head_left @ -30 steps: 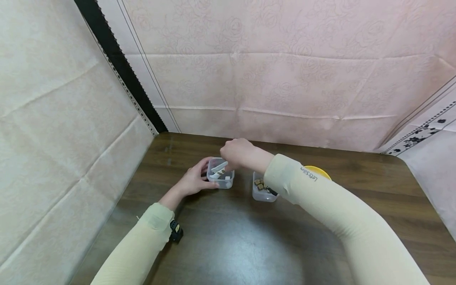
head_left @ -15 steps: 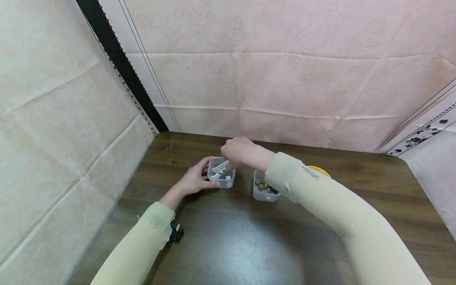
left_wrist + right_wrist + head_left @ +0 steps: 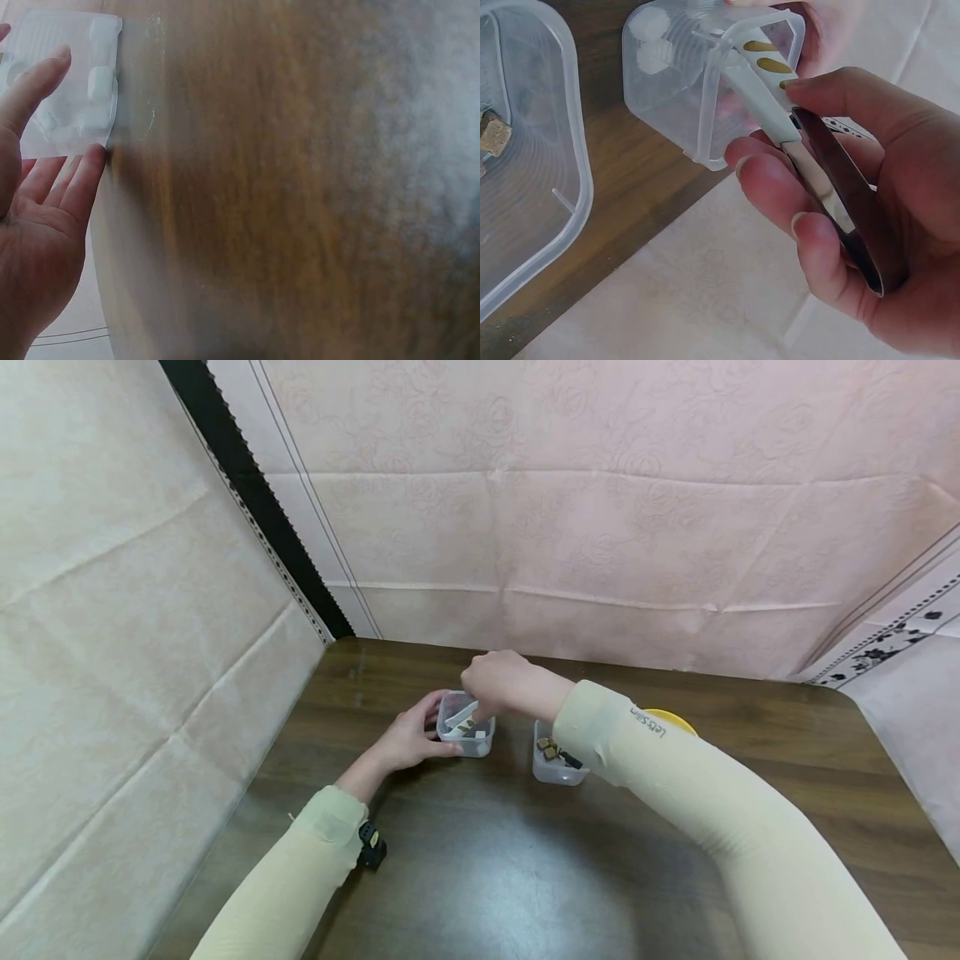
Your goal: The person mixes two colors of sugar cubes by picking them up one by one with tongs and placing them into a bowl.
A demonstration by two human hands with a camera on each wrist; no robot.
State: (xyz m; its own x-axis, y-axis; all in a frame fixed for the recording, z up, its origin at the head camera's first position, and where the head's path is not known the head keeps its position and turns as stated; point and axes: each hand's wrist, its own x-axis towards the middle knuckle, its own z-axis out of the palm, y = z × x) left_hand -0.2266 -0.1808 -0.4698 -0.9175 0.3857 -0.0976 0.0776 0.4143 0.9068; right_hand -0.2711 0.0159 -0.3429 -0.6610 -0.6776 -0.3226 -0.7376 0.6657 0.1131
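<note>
Tongs (image 3: 829, 157), one pair, dip into one tub (image 3: 676, 105) of two.

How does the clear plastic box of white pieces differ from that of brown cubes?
The left hand grips the white-piece box; no hand holds the brown-cube box. White-tipped metal tongs reach into the white-piece box, not into the brown-cube box. The right sleeve overlaps the brown-cube box in the head view, not the white-piece box. Both have open tops.
</note>
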